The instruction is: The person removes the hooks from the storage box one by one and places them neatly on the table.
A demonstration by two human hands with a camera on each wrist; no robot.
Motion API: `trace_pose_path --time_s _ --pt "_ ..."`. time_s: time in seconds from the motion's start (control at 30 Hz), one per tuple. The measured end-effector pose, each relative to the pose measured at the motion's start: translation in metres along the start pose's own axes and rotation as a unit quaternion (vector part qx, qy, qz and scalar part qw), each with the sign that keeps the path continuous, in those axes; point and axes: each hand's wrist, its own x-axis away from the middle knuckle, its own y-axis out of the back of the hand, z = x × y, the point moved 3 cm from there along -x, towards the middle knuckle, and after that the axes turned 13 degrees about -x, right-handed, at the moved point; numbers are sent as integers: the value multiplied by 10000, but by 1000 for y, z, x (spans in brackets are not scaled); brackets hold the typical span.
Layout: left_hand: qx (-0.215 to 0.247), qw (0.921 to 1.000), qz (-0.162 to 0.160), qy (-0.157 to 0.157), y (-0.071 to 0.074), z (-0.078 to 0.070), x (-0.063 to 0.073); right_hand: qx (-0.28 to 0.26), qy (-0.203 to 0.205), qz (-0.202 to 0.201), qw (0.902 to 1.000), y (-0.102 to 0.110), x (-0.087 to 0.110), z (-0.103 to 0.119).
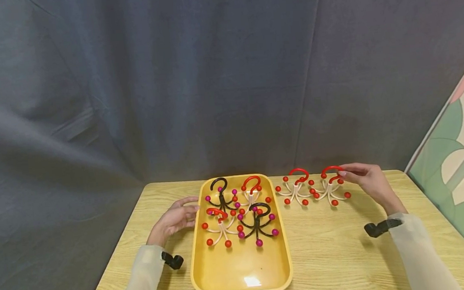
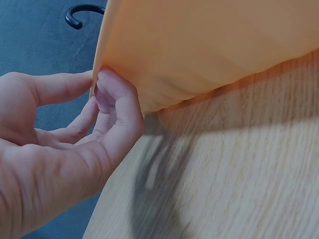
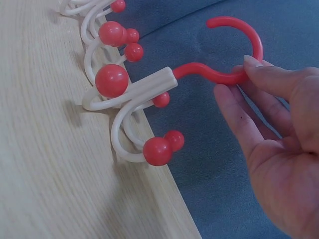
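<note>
My right fingers [image 3: 274, 82] are pinching a seemingly light, stiff multi-arm hanger [image 3: 149, 88] by its handy hook [image 3: 257, 50], my left fingers [image 2: 65, 88] the tray's rim [image 2: 105, 45] at ten o'clock.

Arms [image 1: 141, 278] apart, left fingers [image 2: 65, 88] pinching, right fingers [image 3: 271, 79] pinching

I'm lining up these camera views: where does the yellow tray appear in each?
Head: yellow tray, lower centre.
Left wrist: tray across the top, middle to right.
Right wrist: tray not in it.
Shared landmark: the wood-grain table, visible in all three.
</note>
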Motion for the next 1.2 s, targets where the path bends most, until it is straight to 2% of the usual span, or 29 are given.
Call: trace_pose_path --time_s 0.37,0.83,1.2 --pt "32 10000 -2 -7 0 0 0 239 -169 12 9996 1 3 6" --pt "65 10000 55 -26 0 -2 1 593 22 -318 9977 3 6 23" --pt "44 9999 93 -69 0 0 2 527 227 -232 9981 -4 13 49"
